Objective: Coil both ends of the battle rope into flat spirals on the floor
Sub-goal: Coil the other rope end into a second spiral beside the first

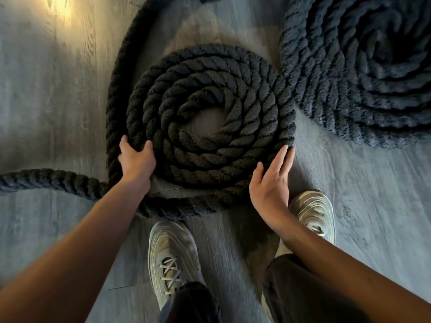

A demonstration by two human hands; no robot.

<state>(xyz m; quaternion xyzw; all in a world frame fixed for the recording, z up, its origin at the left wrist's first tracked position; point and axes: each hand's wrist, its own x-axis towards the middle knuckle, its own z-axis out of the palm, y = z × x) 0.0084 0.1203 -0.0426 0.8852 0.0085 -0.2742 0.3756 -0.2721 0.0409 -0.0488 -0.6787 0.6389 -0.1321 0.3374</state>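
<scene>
Black twisted battle rope (210, 159) lies on the grey wood-grain floor (58, 113) as a flat spiral of several turns, with a small patch of floor showing at its centre. The outermost turn sits loose at the near side, leaving a sliver of floor between it and the tighter turns. From the spiral's left edge one strand (46, 180) runs off to the left, and another curves up and away toward the top of the view.

The left grip (136, 157) is curled over the outer turns at the spiral's near-left edge, thumb on one side and fingers on the other, pinching the rope. The right grip (270, 183) is flat, fingers straight and held together, their tips touching the spiral's near-right rim.

A second, larger spiral (361, 78) of the same rope lies to the upper right, its edge touching the first. Two pale laced shoes (172, 257) stand just near of the coil, below dark trouser legs (191, 299)
</scene>
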